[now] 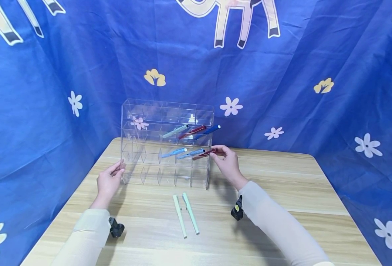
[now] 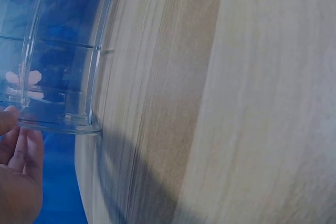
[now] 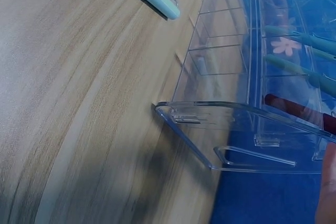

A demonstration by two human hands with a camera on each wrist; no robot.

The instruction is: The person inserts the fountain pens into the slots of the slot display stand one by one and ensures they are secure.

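A clear acrylic pen rack (image 1: 167, 177) with tiered compartments stands on the table. My left hand (image 1: 109, 181) grips its left side panel low down, thumb on one face and fingers on the other. At the opposite side panel (image 3: 252, 169), my right hand (image 1: 227, 162) holds the edge, right beside the cap end of a dark red pen (image 1: 200, 154). A light blue pen (image 1: 173, 153) and a blue pen (image 1: 191, 153) share that tier. Above them lie a pale mint pen (image 1: 175, 131), another dark red pen (image 1: 192, 132) and a dark blue pen (image 1: 207, 132). Most right fingers are hidden in the right wrist view.
Two pale green pens, a left one (image 1: 179, 216) and a right one (image 1: 191, 213), lie on the wooden table (image 1: 282, 229) in front of the rack. A blue patterned curtain (image 1: 262, 74) hangs behind and along both sides.
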